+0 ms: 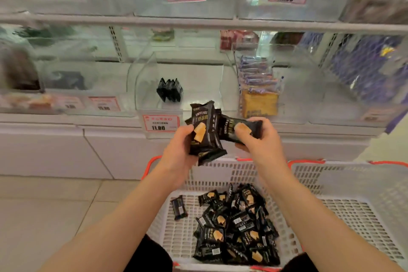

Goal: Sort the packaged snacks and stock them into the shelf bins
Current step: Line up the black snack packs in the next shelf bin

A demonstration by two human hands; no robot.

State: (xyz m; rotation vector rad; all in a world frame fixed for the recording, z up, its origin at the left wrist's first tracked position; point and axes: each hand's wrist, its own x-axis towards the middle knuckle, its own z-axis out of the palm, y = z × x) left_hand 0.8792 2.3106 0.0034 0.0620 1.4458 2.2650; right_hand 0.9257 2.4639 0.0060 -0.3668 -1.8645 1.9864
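Head view: left hand (180, 141) and right hand (257, 137) are gripping black packets (206, 130), best squared upright before binning in the clear bin (141, 86).

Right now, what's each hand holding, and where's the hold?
Left hand grips a stack of black snack packets along its left edge. Right hand holds one black packet around its right end.

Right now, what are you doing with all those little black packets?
A person is stocking a snack shelf. The left hand grips a few black cake packets, and the right hand holds another packet beside them. Below sits a white basket with many more of the same packets inside. The clear bin straight ahead holds only a few packets so far.
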